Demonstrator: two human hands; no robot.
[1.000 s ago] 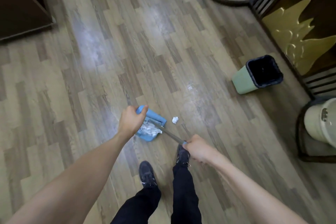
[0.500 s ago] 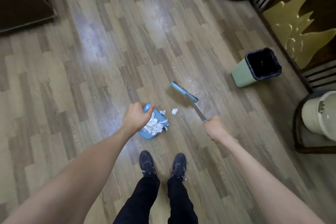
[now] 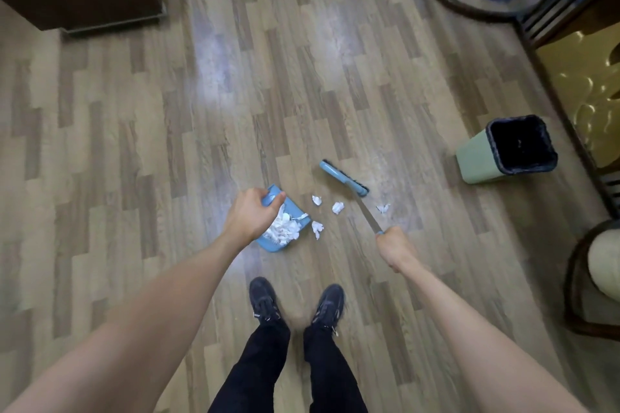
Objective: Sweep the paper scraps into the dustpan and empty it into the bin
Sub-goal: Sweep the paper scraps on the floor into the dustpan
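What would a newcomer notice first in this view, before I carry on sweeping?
Probably the blue dustpan at centre, heaped with white scraps and held by the left hand, with loose paper scraps on the floor beside it. Next, the blue brush, held by the right hand, just beyond them. The green bin stands open further right.

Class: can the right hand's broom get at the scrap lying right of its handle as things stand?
Probably yes. The right hand holds the broom, and the scrap lies on bare floor with nothing around it.
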